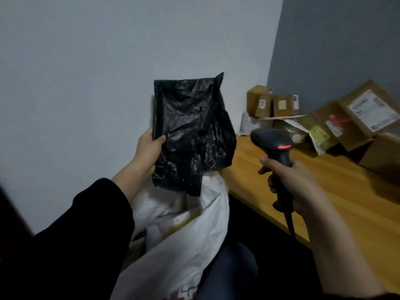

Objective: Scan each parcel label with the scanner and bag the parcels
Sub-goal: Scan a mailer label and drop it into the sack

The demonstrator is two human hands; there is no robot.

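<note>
My left hand (pixel 149 151) grips the left edge of a crumpled black plastic parcel (pixel 190 131), held upright over the open mouth of a large white bag (pixel 184 245). No label shows on the side facing me. My right hand (pixel 296 185) holds a black handheld scanner (pixel 273 144) by its handle; a red light glows on its head, and its cable hangs down. The scanner points toward the cardboard boxes, where a red streak (pixel 339 120) falls on one label. Inside the white bag lie several pale parcels (pixel 173 221).
A wooden table (pixel 324 191) runs along the right. At its far end several cardboard boxes (pixel 365 113) with white labels and soft mailers (pixel 303 131) are piled against the grey wall. My knee in dark trousers (pixel 229 271) is beside the bag.
</note>
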